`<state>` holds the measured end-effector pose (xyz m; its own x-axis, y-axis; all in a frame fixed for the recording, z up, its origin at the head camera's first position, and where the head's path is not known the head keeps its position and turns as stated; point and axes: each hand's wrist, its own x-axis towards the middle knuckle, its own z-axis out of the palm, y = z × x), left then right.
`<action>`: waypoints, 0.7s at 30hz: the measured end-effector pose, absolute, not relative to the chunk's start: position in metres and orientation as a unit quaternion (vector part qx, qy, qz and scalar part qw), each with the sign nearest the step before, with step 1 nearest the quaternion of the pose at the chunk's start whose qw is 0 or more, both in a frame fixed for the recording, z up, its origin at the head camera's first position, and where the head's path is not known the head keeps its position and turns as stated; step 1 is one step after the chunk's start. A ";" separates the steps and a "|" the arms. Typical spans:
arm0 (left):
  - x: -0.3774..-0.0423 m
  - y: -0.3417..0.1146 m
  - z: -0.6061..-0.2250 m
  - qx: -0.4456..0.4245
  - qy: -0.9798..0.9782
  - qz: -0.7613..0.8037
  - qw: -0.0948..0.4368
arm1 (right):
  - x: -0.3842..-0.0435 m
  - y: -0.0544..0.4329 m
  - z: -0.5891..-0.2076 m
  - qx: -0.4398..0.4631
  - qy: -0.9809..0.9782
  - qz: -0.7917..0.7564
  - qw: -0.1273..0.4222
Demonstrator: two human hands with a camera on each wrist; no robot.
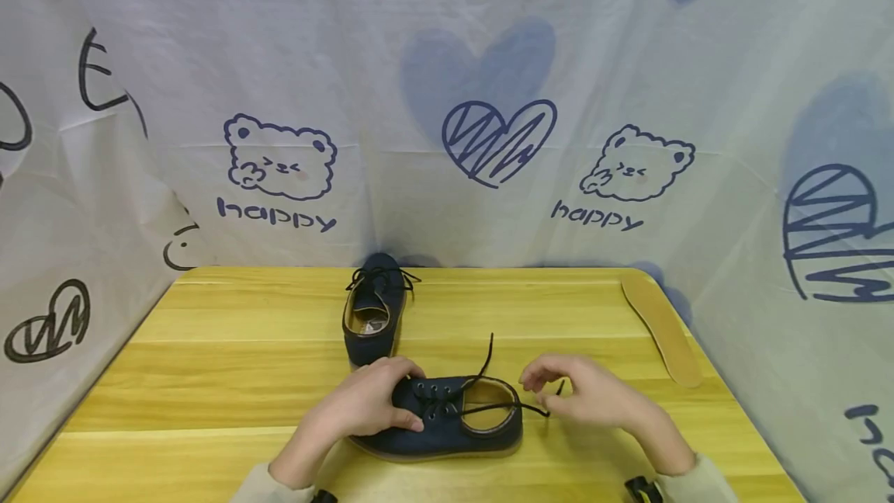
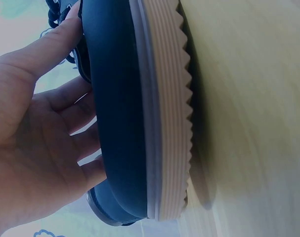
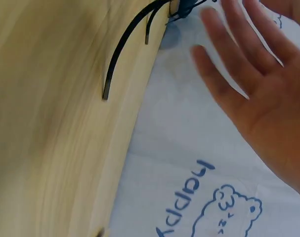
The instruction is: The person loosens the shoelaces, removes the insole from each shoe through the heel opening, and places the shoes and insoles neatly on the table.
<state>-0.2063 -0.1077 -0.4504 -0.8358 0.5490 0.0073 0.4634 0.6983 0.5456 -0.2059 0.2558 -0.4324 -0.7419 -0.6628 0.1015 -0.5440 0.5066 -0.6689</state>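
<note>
A dark navy lace-up shoe (image 1: pixel 461 438) lies across the front of the table, toe to the left. Over its front part, my left hand (image 1: pixel 370 402) grips the shoe, thumb on the near side and fingers toward the far side. The left wrist view shows its ridged tan sole (image 2: pixel 167 108) close to the tabletop. The black lace (image 3: pixel 121 47) is untied; one end points up and the other trails past the heel. Just right of the heel, my right hand (image 1: pixel 580 390) hovers with loosely bent fingers, holding nothing, apart from the lace in the right wrist view.
A matching shoe (image 1: pixel 370 346) with a tied bow stands behind, toe toward the back edge. Near the table's right edge lies a tan insole (image 1: pixel 662 336). A printed white cloth (image 1: pixel 391 200) hangs behind and beside the wooden table (image 1: pixel 230 379).
</note>
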 end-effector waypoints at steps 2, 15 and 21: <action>-0.206 -0.108 -0.450 0.276 0.918 0.274 0.076 | -0.208 0.249 -0.431 -0.340 0.866 -0.364 0.041; -0.206 -0.108 -0.450 0.277 0.916 0.277 0.081 | -0.219 0.187 -0.432 -0.424 0.806 -0.401 -0.097; -0.207 -0.108 -0.451 0.278 0.917 0.276 0.080 | -0.219 0.167 -0.433 -0.465 0.804 -0.367 -0.053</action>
<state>-0.2074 -0.1082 -0.4510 -0.8328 0.5535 0.0063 0.4653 0.6937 0.5498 -0.2188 0.1669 -0.4331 -0.5617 -0.7086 0.4271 -0.7870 0.2984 -0.5400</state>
